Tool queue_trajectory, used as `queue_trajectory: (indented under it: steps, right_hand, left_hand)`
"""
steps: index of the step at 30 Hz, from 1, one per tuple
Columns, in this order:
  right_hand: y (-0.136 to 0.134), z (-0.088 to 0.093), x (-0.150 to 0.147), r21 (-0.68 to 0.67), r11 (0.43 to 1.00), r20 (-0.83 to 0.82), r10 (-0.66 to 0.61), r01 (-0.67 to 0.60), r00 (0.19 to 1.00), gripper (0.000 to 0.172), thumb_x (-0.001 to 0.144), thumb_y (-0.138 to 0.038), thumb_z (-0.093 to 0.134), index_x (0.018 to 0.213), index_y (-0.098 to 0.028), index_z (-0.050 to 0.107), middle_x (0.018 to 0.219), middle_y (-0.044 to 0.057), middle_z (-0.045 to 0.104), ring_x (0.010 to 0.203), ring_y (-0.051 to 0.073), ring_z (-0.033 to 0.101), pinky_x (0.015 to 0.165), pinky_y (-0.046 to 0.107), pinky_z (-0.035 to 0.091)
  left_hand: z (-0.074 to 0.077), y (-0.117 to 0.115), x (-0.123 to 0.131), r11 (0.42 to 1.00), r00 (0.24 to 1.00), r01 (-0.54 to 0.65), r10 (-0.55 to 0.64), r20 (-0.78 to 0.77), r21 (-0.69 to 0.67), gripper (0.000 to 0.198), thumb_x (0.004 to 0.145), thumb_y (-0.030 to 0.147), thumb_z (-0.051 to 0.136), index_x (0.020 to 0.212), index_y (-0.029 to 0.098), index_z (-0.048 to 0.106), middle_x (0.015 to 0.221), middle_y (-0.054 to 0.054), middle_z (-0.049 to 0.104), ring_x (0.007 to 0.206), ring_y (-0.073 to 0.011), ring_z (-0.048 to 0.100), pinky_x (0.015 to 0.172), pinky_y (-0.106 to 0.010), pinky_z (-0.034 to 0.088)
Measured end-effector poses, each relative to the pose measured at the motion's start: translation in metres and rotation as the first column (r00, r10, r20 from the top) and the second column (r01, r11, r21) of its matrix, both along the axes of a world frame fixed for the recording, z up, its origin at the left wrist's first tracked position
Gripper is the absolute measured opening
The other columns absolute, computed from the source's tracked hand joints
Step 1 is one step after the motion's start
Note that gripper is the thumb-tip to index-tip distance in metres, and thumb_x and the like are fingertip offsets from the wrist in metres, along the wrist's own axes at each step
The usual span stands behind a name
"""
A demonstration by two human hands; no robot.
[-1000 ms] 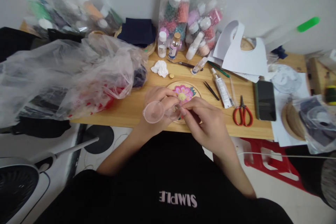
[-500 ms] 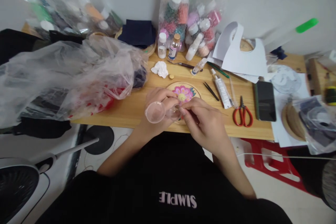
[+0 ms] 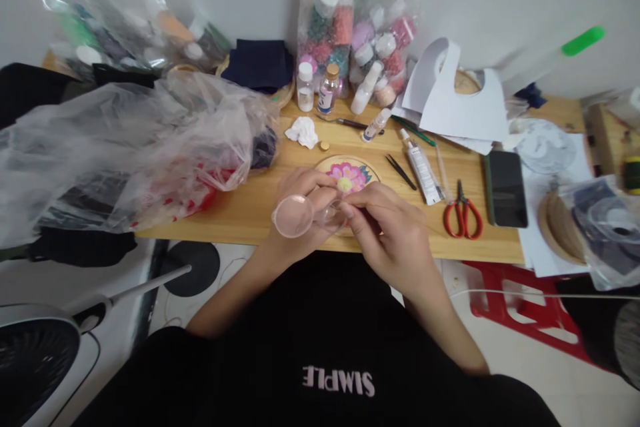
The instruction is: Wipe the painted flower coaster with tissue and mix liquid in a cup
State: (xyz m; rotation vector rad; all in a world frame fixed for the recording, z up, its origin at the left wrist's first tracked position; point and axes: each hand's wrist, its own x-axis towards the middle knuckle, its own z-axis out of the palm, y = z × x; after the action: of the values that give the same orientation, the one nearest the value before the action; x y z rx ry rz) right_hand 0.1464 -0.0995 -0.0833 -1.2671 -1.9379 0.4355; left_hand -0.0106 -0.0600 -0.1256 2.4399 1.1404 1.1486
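Observation:
My left hand (image 3: 305,213) is closed on a small clear plastic container, whose round clear lid (image 3: 293,216) hangs open at its left side. Close on the right, my right hand (image 3: 387,227) has its thumb and index finger pinched at the container's edge; what they hold is too small to make out. Just behind my hands lies a round hoop (image 3: 326,163) with a pink flower (image 3: 354,173) that has a pale yellow centre. My hands cover the hoop's near part.
Black tweezers (image 3: 401,172), a white tube (image 3: 424,170), red-handled pliers (image 3: 463,213) and a phone (image 3: 507,188) lie on the right. Small bottles (image 3: 328,89) stand behind. Clear plastic bags (image 3: 150,140) cover the left side, beside a crumpled white tissue (image 3: 303,132).
The open lid has tilted slightly and shifted a little left. My hands keep nearly the same pose, while the whole view has shifted slightly.

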Motion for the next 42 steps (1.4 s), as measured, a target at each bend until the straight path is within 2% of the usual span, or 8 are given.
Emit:
queue_trajectory:
  steps: [4,9,12,16,21,28,35,42]
  right_hand:
    - [0.000,-0.001,0.000,-0.010,1.000,0.035,-0.019,0.020,0.999,0.014,0.097,-0.015,0.052,0.091,-0.018,0.063,0.081,0.005,0.068,0.071,0.015,0.061,0.063,0.029,0.051]
    - [0.000,0.001,0.000,-0.030,0.999,0.003,0.036,-0.036,0.999,0.014,0.096,-0.014,0.052,0.088,-0.019,0.063,0.083,0.004,0.071,0.078,0.016,0.066,0.068,0.029,0.054]
    - [0.000,0.003,0.001,-0.013,1.000,-0.005,0.008,-0.008,1.000,0.014,0.096,-0.014,0.053,0.088,-0.018,0.063,0.082,0.005,0.071,0.078,0.016,0.067,0.066,0.028,0.054]
    - [-0.002,0.006,0.004,-0.071,0.995,0.006,0.067,-0.066,0.998,0.015,0.095,-0.015,0.053,0.084,-0.019,0.062,0.081,0.004,0.071,0.078,0.016,0.068,0.069,0.029,0.055]
    - [-0.004,0.008,0.005,-0.070,0.997,-0.012,0.043,-0.043,0.999,0.014,0.096,-0.015,0.053,0.087,-0.019,0.064,0.083,0.004,0.072,0.080,0.016,0.068,0.068,0.029,0.054]
    - [-0.007,0.009,0.003,-0.044,0.998,-0.003,0.053,-0.053,0.999,0.012,0.095,-0.014,0.054,0.091,-0.016,0.065,0.084,0.006,0.071,0.078,0.016,0.066,0.069,0.030,0.055]
    - [-0.005,0.011,0.002,-0.030,0.999,0.050,0.044,-0.042,0.998,0.015,0.095,-0.015,0.053,0.087,-0.014,0.066,0.079,0.006,0.070,0.073,0.017,0.066,0.064,0.029,0.053]
    - [-0.003,0.011,0.004,-0.065,0.997,0.042,0.045,-0.042,0.998,0.017,0.095,-0.016,0.052,0.087,-0.014,0.067,0.082,0.008,0.071,0.076,0.018,0.068,0.068,0.030,0.055]
  left_hand:
    - [0.000,0.001,0.001,1.000,1.000,0.000,0.000,0.004,-0.012,0.015,0.093,0.035,0.062,0.082,0.025,0.060,0.088,-0.003,0.068,0.082,-0.0197,0.065,0.071,-0.038,0.054]
    - [-0.001,0.001,0.003,1.000,0.999,0.016,-0.015,0.049,-0.011,0.021,0.093,0.039,0.062,0.079,0.024,0.059,0.087,-0.003,0.068,0.080,-0.0191,0.064,0.070,-0.038,0.053]
    - [0.000,0.000,0.003,0.999,0.998,0.021,-0.019,0.059,-0.028,0.016,0.091,0.035,0.064,0.081,0.023,0.060,0.087,-0.003,0.068,0.081,-0.0190,0.064,0.070,-0.037,0.054]
    - [0.001,-0.001,0.001,0.999,0.996,0.042,-0.040,0.076,-0.023,0.013,0.090,0.033,0.065,0.083,0.024,0.060,0.088,-0.003,0.068,0.081,-0.0192,0.064,0.069,-0.038,0.055]
    - [0.004,-0.004,0.000,0.997,0.997,0.030,-0.024,0.079,-0.072,0.009,0.092,0.032,0.064,0.086,0.027,0.059,0.092,-0.002,0.068,0.086,-0.0204,0.065,0.072,-0.039,0.057]
    - [0.006,-0.002,0.001,0.999,0.992,0.040,-0.040,0.117,0.007,0.008,0.090,0.028,0.063,0.086,0.027,0.057,0.088,0.001,0.067,0.081,-0.0191,0.065,0.073,-0.039,0.055]
    - [0.005,-0.002,0.002,0.998,0.991,0.056,-0.051,0.127,-0.033,0.009,0.092,0.028,0.063,0.085,0.027,0.057,0.087,0.001,0.066,0.083,-0.0196,0.065,0.073,-0.039,0.054]
    - [0.001,0.001,0.000,0.986,0.989,0.119,-0.107,0.103,-0.116,0.010,0.090,0.034,0.065,0.087,0.027,0.059,0.093,0.000,0.066,0.087,-0.0200,0.066,0.074,-0.038,0.057]
